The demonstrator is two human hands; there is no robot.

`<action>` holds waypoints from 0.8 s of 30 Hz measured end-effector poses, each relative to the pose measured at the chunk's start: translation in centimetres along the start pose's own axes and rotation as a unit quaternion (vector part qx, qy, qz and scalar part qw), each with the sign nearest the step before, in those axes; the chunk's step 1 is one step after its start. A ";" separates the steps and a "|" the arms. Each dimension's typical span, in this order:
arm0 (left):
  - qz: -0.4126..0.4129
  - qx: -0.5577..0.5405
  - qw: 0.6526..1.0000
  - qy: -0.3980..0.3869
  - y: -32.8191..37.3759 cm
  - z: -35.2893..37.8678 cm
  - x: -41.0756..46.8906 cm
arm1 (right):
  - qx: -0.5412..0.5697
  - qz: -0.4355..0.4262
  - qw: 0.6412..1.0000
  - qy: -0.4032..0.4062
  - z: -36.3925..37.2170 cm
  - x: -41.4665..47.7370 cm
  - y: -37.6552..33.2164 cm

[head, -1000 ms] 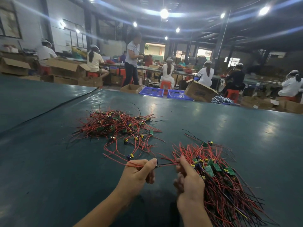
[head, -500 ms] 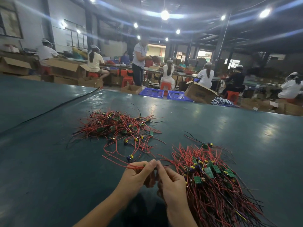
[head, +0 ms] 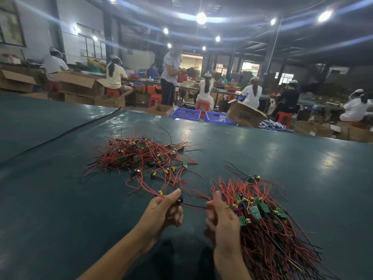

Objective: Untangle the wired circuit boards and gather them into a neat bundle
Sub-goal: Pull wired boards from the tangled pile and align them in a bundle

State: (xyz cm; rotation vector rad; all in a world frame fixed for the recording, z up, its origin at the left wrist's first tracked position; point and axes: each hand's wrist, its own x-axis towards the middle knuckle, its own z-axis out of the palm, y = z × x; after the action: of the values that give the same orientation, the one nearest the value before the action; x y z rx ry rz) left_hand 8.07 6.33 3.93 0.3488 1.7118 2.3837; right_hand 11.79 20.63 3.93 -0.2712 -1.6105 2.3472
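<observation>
Head view: left hand (head: 163, 211) and right hand (head: 224, 221) pinch one wire (head: 194, 207) between them.
Just right lies the bundle (head: 268, 225); the table (head: 282, 158) edge sits well beyond.

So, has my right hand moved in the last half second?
Yes. The right hand has shifted right, toward the gathered bundle, stretching a wire out from the left hand.

— Dim hall, isn't it? Only round ceiling lamps (head: 201, 17), flaring into long bluish streaks.
— Yes, and their glare lies in pale patches on the green table (head: 262, 150). The wide lens bows the edges; the far workers (head: 205, 87) look soft, and the right hand (head: 224, 217) is slightly smeared.
</observation>
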 end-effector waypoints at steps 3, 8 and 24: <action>-0.014 0.040 0.998 -0.046 -0.4 0.3 -0.2 | -0.055 -0.039 0.988 -0.138 1.8 -1.1 1.4; -0.015 0.138 0.989 -0.041 -0.5 0.4 0.0 | -0.126 -0.071 0.983 -0.115 1.7 -1.0 1.6; 0.023 0.703 0.703 0.108 -1.4 -8.3 2.7 | 0.093 0.065 0.985 0.128 -1.0 1.2 -0.1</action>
State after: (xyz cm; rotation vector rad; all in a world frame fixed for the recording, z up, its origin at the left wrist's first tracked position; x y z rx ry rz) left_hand 3.05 0.04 0.24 0.2488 3.2781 0.5825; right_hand 10.97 21.97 3.64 -0.6260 -1.2794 2.4194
